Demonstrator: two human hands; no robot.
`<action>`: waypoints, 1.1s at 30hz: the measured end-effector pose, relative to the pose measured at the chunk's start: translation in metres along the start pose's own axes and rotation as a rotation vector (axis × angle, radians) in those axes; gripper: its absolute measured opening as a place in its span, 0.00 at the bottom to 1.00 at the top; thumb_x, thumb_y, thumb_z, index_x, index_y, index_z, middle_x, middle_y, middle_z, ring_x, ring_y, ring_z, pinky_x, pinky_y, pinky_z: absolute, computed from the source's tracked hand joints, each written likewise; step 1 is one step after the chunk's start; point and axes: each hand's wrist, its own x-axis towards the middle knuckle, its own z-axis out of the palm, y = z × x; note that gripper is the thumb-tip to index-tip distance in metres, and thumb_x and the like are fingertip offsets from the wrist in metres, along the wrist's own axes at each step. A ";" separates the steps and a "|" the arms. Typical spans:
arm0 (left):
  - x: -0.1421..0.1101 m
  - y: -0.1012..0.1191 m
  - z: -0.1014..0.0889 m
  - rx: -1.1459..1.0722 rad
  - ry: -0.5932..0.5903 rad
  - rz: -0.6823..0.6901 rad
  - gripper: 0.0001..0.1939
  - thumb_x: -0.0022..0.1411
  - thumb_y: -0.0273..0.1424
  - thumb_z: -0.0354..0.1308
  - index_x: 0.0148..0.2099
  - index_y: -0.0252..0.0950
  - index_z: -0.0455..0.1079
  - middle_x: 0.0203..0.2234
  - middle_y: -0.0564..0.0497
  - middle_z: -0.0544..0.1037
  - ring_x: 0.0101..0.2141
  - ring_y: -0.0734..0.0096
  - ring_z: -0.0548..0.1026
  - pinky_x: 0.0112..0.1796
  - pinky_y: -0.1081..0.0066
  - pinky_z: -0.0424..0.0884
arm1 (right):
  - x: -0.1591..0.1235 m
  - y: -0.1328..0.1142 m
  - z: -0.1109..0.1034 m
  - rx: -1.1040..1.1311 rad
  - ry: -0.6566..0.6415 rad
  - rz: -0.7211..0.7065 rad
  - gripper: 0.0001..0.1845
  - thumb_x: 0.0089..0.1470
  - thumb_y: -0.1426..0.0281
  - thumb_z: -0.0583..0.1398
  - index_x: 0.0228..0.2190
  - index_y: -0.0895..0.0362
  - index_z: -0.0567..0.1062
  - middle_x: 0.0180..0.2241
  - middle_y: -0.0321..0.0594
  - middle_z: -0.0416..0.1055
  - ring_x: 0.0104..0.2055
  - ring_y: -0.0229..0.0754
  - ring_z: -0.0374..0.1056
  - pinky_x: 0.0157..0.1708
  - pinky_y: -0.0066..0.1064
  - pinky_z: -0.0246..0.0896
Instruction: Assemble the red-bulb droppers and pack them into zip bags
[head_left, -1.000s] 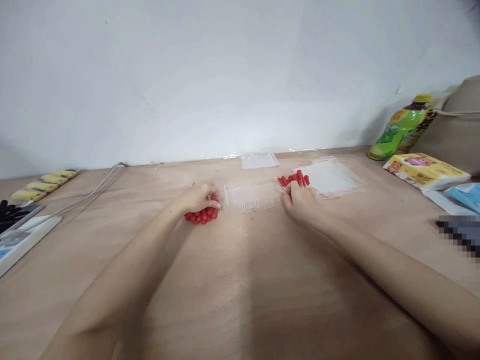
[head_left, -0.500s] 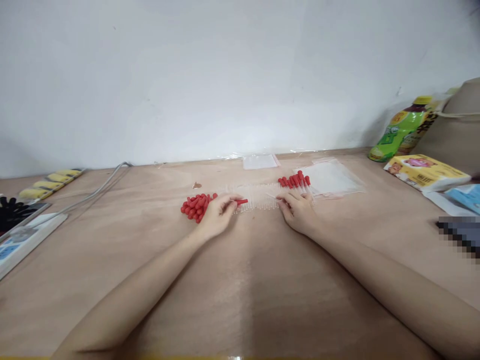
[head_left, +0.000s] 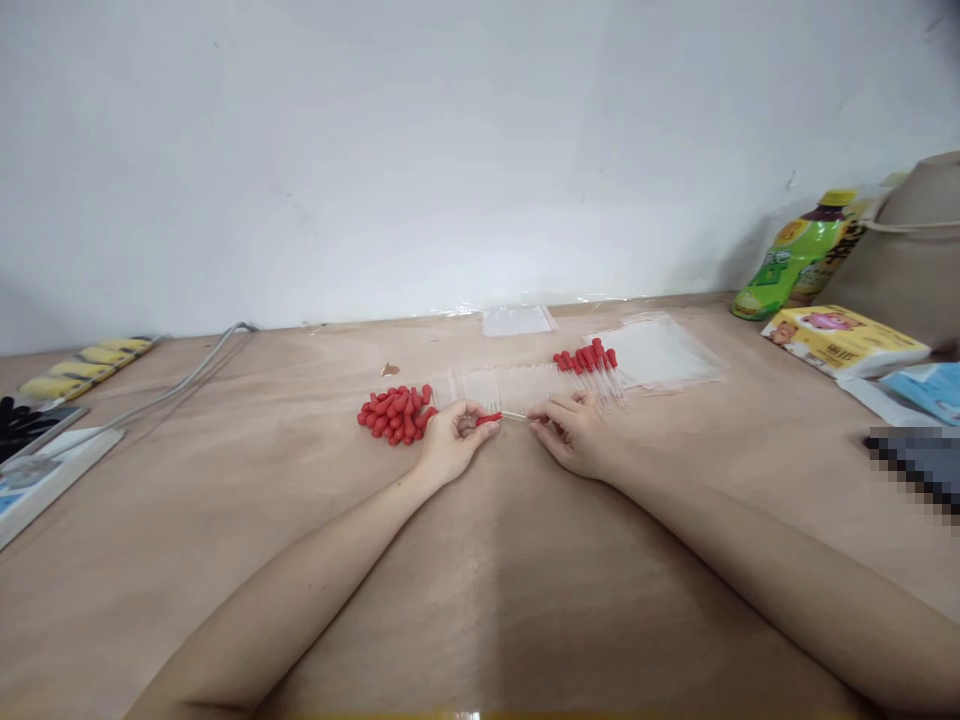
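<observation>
Between the fingers of my left hand [head_left: 454, 440] is a red rubber dropper bulb [head_left: 490, 418], pointing right. My right hand [head_left: 574, 437] pinches a thin clear glass tube [head_left: 514, 415], whose left end meets the bulb's open end. How deep the tube sits in the bulb is too small to tell. A pile of red bulbs [head_left: 395, 415] lies just left of my left hand. Behind both hands runs a row of clear tubes [head_left: 517, 383]. Several droppers with red bulbs fitted [head_left: 589, 358] lie behind my right hand.
Clear plastic bags [head_left: 660, 350] lie at the back right, another bag [head_left: 517, 320] by the wall. On the right are a green bottle [head_left: 795, 255], a yellow tissue pack [head_left: 844, 340] and a dark pixelated object [head_left: 915, 470]. A grey cable [head_left: 191, 385] crosses the left side.
My hands have come closer together and slightly nearer to me. The tube, formerly apart from the bulb, now meets its end.
</observation>
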 end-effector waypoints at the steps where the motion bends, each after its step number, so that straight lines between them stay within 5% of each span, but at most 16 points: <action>1: 0.000 0.001 0.000 0.003 -0.004 0.005 0.11 0.52 0.36 0.60 0.34 0.33 0.67 0.21 0.53 0.73 0.19 0.78 0.68 0.22 0.78 0.62 | 0.000 0.000 0.000 0.007 -0.004 -0.001 0.07 0.55 0.70 0.52 0.33 0.56 0.70 0.29 0.36 0.70 0.27 0.34 0.63 0.39 0.34 0.44; 18: -0.005 0.003 -0.009 0.229 -0.172 0.249 0.09 0.58 0.32 0.54 0.36 0.34 0.73 0.22 0.52 0.76 0.23 0.75 0.72 0.27 0.76 0.68 | 0.005 0.006 -0.008 0.110 -0.199 -0.041 0.09 0.55 0.71 0.53 0.33 0.53 0.74 0.29 0.35 0.72 0.28 0.34 0.64 0.40 0.35 0.45; 28: -0.002 0.009 -0.010 0.115 -0.267 0.175 0.11 0.59 0.33 0.51 0.38 0.34 0.71 0.29 0.50 0.76 0.31 0.71 0.72 0.34 0.72 0.68 | 0.008 0.006 -0.006 0.173 -0.169 -0.003 0.07 0.54 0.69 0.55 0.32 0.54 0.74 0.29 0.34 0.71 0.27 0.33 0.63 0.39 0.35 0.44; 33: -0.002 0.009 -0.010 0.151 -0.275 0.172 0.11 0.59 0.33 0.51 0.37 0.34 0.72 0.26 0.51 0.75 0.27 0.72 0.71 0.31 0.74 0.67 | 0.007 0.012 -0.004 0.124 -0.147 -0.051 0.09 0.55 0.69 0.54 0.35 0.51 0.75 0.30 0.34 0.72 0.28 0.33 0.64 0.38 0.35 0.44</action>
